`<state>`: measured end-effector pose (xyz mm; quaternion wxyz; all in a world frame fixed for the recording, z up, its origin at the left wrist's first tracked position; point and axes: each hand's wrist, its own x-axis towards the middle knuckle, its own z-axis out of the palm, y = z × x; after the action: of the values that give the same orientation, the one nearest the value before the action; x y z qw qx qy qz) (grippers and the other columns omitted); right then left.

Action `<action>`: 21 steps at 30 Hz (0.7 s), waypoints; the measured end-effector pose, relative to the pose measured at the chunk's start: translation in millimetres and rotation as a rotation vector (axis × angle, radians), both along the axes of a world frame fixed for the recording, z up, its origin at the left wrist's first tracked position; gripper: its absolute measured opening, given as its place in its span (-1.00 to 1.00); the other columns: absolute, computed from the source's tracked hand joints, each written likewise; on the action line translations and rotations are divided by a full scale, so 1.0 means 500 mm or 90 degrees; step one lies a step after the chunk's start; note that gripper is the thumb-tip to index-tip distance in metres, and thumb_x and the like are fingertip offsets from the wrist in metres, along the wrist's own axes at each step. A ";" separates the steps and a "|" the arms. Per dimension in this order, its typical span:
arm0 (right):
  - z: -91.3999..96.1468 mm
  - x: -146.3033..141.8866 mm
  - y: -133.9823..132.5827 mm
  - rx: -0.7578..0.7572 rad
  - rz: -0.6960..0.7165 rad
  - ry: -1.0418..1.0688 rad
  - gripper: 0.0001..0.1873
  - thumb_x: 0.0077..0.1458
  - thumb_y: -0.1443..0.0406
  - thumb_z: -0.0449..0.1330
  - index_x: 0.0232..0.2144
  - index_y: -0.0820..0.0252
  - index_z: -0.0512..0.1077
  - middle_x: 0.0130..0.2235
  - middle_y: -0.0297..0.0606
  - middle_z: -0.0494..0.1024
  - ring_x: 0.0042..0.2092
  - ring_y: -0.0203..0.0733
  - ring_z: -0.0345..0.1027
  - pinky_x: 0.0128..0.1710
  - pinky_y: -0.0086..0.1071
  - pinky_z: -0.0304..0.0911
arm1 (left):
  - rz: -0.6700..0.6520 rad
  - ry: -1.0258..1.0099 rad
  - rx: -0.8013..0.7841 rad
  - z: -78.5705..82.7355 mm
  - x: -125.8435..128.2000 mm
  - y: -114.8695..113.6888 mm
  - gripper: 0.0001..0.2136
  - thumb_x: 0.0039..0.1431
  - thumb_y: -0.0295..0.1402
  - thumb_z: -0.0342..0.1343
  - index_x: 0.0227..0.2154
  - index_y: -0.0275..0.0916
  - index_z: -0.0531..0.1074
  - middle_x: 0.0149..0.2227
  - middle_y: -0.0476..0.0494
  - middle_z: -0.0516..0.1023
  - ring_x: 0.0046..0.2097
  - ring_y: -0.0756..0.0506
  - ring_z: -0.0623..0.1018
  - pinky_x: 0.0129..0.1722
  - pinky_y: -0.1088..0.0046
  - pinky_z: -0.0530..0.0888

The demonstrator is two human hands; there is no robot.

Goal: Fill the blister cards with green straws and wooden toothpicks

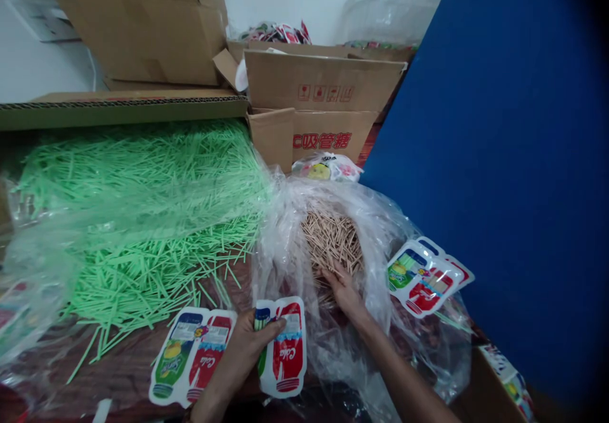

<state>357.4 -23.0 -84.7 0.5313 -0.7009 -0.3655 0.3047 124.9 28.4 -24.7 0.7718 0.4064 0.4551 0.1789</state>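
Note:
My left hand (254, 344) is closed around a bottle-shaped plastic pouch (289, 353) with a red cola bottle printed on it; some green sticks show inside near my thumb. A similar pouch (178, 350), with a green and a red bottle, lies flat to its left. My right hand (345, 290) reaches into a heap of thin brown sticks (333, 239) in an opened clear plastic bag (280, 239). Its fingers are drawn together at the sticks, the tips partly hidden. More printed pouches (423, 280) lie on the plastic to the right.
A large heap of light green sticks (157, 233) in clear plastic fills the left side. Cardboard boxes (323, 87) stand behind, one with red lettering. A blue panel (499, 175) rises on the right. Loose green sticks lie on the dark tabletop (128, 378).

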 end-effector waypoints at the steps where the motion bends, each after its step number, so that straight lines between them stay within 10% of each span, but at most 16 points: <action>1: -0.004 -0.004 0.000 0.004 -0.001 0.002 -0.65 0.10 0.00 0.09 -0.36 0.12 0.47 -0.16 -0.19 0.54 -0.02 -0.06 0.30 0.12 -0.14 0.09 | 0.001 0.000 0.005 0.000 -0.001 0.000 -0.78 -0.10 -0.29 0.35 -0.46 -0.31 0.49 -0.50 -0.09 0.62 -0.47 -0.07 0.56 -0.42 0.47 0.47; 8: 0.026 0.020 0.010 0.047 -0.029 0.044 -0.62 0.11 0.00 0.09 -0.31 0.16 0.49 -0.20 -0.19 0.57 -0.06 -0.07 0.37 0.04 -0.20 0.19 | 0.018 0.004 0.013 0.006 -0.005 0.001 -0.76 -0.15 -0.28 0.37 -0.48 -0.33 0.50 -0.53 -0.07 0.60 -0.50 -0.06 0.54 -0.45 0.47 0.47; 12: 0.057 0.029 0.015 0.026 -0.044 0.168 -0.60 0.00 -0.04 0.18 -0.51 0.18 0.43 -0.48 -0.26 0.55 -0.41 -0.17 0.40 -0.27 -0.29 0.33 | 0.026 -0.008 0.002 0.005 -0.004 0.000 -0.75 -0.16 -0.27 0.37 -0.48 -0.33 0.50 -0.53 -0.07 0.60 -0.50 -0.08 0.55 -0.45 0.47 0.47; 21: 0.019 0.000 0.003 -0.019 -0.049 0.264 -0.61 -0.10 -0.05 0.25 -0.48 0.13 0.37 -0.49 -0.31 0.54 -0.55 -0.15 0.42 -0.55 -0.28 0.35 | 0.022 -0.006 0.009 -0.007 -0.013 -0.001 -0.77 -0.12 -0.28 0.36 -0.49 -0.32 0.47 -0.54 -0.05 0.58 -0.50 -0.04 0.52 -0.46 0.50 0.45</action>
<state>357.2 -21.6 -75.2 0.5962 -0.6444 -0.2166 0.4270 118.1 28.0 -27.9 0.7678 0.4028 0.4574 0.1973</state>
